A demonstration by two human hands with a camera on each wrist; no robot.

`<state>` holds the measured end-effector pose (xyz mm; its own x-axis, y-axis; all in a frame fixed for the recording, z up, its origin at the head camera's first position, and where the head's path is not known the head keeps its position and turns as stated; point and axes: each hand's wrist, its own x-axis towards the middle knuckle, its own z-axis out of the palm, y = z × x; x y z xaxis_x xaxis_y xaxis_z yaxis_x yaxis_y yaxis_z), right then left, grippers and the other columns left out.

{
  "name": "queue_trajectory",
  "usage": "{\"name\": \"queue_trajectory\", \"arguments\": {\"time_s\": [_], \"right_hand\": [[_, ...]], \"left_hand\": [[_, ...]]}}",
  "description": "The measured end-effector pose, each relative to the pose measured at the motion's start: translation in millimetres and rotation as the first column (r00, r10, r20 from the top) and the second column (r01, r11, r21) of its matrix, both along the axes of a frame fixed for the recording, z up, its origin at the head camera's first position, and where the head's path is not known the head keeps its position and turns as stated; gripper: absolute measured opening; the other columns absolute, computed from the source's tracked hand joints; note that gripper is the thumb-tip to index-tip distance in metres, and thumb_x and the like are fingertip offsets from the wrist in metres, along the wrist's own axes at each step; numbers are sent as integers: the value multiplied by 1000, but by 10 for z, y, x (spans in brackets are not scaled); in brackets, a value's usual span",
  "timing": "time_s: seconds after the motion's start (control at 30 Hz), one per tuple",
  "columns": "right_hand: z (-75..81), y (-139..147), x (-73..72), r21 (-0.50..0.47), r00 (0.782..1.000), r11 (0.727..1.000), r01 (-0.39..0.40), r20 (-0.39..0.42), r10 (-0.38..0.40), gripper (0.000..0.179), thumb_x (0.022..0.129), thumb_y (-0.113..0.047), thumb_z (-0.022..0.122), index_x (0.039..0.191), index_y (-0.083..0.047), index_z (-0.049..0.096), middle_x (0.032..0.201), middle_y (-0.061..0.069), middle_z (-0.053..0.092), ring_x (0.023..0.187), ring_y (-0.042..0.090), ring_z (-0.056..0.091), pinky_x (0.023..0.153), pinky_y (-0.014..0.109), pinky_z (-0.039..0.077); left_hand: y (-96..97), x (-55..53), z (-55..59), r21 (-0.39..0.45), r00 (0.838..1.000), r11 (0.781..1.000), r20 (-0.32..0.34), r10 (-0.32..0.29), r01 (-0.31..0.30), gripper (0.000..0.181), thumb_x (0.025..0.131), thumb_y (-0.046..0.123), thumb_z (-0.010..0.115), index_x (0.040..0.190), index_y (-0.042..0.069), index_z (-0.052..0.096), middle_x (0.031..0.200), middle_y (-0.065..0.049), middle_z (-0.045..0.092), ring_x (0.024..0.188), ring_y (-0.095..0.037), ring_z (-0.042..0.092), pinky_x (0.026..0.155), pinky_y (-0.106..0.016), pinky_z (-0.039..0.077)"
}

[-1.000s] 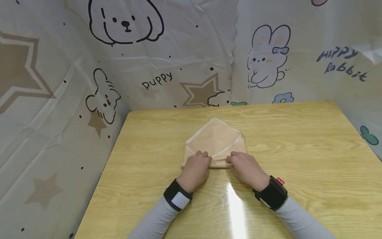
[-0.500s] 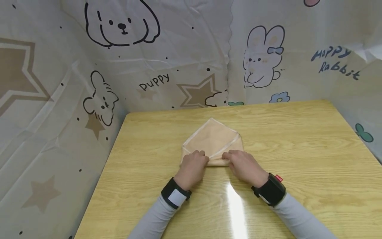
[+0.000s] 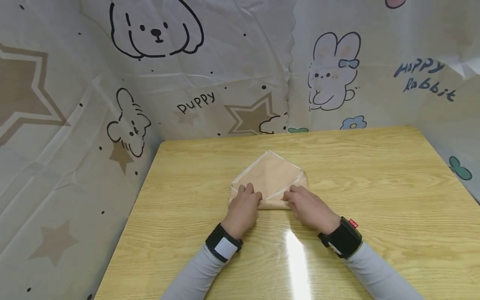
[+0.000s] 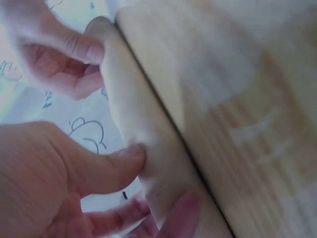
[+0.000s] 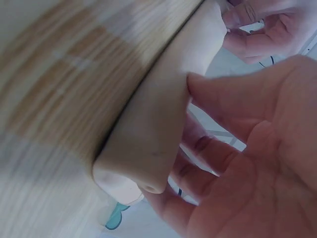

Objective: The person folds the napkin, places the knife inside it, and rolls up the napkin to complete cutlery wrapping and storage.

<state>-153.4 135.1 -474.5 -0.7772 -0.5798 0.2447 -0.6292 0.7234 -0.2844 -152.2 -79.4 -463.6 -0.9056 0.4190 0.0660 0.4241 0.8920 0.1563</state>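
A peach cloth (image 3: pixel 268 175) with white edging lies folded in an envelope shape, its point away from me. Its near edge is a thick rolled band, seen close in the left wrist view as a smooth cloth roll (image 4: pixel 143 104). My left hand (image 3: pixel 243 210) grips the left part of this band, thumb on the near side, fingers over the top. On the right part, my right hand (image 3: pixel 313 210) holds the band the same way; in the right wrist view its thumb (image 5: pixel 213 91) presses the roll while the fingers lie behind it, partly hidden.
The cloth rests on a yellow wood-grain table (image 3: pixel 180 187). Printed curtains (image 3: pixel 240 54) with cartoon animals and stars stand along the back and both sides. A bright light reflection (image 3: pixel 296 262) shows on the tabletop near me.
Both hands have shifted slightly away from me on the cloth's near edge. The left fingers have lifted and spread a little. The head view sways slightly.
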Motion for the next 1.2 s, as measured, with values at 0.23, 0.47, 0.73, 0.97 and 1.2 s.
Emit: {"name": "queue_trajectory", "arguments": {"time_s": [0.23,0.47,0.73,0.97,1.2], "right_hand": [[-24,-30,0,24,999,999,38,-9,-38,13,89,-6,66,97,-11,75,87,1,59,76,19,50,61,32,42],[-42,-40,-22,-1,1000,1000,5,-2,-5,16,89,-9,67,102,-7,76,90,2,56,81,15,51,66,31,50],[-5,-62,-1,56,999,998,19,29,-21,26,87,-16,69,109,-4,74,97,4,57,80,14,51,60,29,49],[4,-95,20,105,999,994,31,-26,-29,31,79,-12,77,109,-7,74,100,6,58,64,13,51,48,28,46],[-26,-60,49,121,994,991,51,-99,-39,29,78,-13,78,106,-7,72,96,7,57,53,16,43,42,28,39]], "left_hand": [[-10,20,-48,-36,995,999,-96,-12,8,8,91,7,62,95,10,68,85,-6,59,76,-22,52,56,-31,51],[-71,23,-9,-113,991,993,-122,-55,41,10,90,20,63,86,11,68,76,-5,62,67,-24,59,60,-41,49],[-93,40,12,-104,992,993,-102,-74,63,15,77,20,72,84,9,65,75,-7,63,69,-24,59,66,-42,48],[-47,82,3,-74,996,997,-76,-36,30,19,72,12,72,88,5,64,79,-10,59,62,-26,55,54,-37,50],[71,107,-40,-210,989,977,-132,-70,42,18,75,19,69,87,7,63,85,-8,59,67,-22,55,68,-39,50]]}}
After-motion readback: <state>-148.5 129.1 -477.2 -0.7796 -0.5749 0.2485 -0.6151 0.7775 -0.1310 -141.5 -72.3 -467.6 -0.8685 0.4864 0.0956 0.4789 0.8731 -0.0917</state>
